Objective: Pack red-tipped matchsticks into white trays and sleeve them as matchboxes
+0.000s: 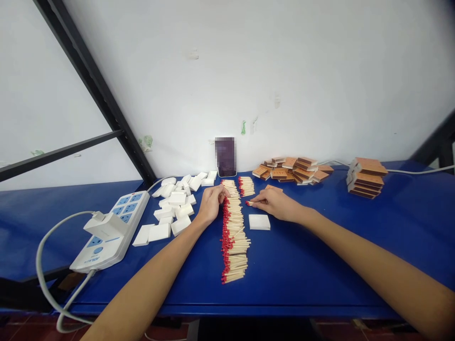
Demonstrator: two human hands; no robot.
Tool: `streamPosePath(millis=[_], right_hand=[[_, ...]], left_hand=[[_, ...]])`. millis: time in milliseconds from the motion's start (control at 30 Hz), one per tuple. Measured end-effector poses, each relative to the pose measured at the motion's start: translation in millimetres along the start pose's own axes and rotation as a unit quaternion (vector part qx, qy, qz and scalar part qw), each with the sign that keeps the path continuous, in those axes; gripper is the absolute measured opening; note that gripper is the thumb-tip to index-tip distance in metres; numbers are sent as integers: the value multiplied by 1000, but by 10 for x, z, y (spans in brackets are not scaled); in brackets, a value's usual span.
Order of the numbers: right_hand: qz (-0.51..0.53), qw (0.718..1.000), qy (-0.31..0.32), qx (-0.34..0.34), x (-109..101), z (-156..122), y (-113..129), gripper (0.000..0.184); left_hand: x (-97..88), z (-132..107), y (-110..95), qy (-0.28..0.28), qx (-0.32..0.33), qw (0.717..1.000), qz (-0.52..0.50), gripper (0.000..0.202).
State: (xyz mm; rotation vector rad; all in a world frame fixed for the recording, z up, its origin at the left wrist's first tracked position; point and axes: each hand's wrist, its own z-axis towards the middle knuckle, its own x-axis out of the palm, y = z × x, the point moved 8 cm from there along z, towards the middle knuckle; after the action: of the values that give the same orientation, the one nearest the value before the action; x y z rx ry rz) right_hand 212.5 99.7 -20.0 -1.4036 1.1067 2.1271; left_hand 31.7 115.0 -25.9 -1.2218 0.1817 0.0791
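A long row of red-headed matches (235,232) runs down the middle of the blue table, heads to the left. My left hand (212,201) is at the upper part of this row, its fingers closed on matches there. My right hand (274,203) pinches a few matches (249,203) with their red heads pointing left. A smaller group of matches (246,186) lies just beyond it. Partly hidden behind my right hand is an orange matchbox (273,188). A white matchbox tray (259,222) lies on the table just in front of my right hand.
Many white matchbox trays (159,232) are scattered to the left, beside a white power strip (137,204) with a plugged-in charger (111,226). A heap of orange matchboxes (300,169) and a stack of them (368,177) stand at the back right. A phone (226,156) leans on the wall.
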Motion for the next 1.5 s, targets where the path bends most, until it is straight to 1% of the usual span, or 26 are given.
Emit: streamPosePath(millis=[100, 233, 300, 400, 500, 633, 800, 1000, 1133, 1333, 1500], right_hand=[[-67, 998, 10, -8, -3, -33, 46, 38], [-131, 991, 23, 11, -22, -71, 43, 32], [-129, 991, 29, 7, -30, -86, 55, 31], [-95, 995, 41, -5, -30, -104, 68, 30], [-79, 996, 39, -5, -40, -119, 59, 27], [-89, 995, 27, 19, -57, -140, 16, 25], [-70, 996, 41, 47, -43, -154, -19, 23], [-53, 997, 51, 31, -50, -145, -2, 29], [-41, 998, 55, 13, -51, -139, 12, 33], [-60, 997, 49, -3, -73, -141, 78, 28], [-93, 995, 44, 2, -61, -159, 80, 28]], left_hand=[[-1, -5, -2, 0, 2, 1000, 1, 45], [-1, -13, -8, -1, 2, 1000, 6, 45], [-2, -17, -13, -4, 2, 1000, 7, 44], [7, -17, -19, 0, 2, 1000, 14, 44], [22, -14, -25, 7, 3, 1000, 16, 44], [21, -17, -29, 6, 2, 1000, 21, 45], [20, -22, -35, 5, 2, 1000, 29, 46], [36, -20, -39, 15, 9, 1000, 21, 47], [32, -25, -35, 14, 3, 999, 38, 47], [19, -34, -42, 3, 7, 999, 36, 45], [-28, -28, -51, -25, 20, 999, 18, 42]])
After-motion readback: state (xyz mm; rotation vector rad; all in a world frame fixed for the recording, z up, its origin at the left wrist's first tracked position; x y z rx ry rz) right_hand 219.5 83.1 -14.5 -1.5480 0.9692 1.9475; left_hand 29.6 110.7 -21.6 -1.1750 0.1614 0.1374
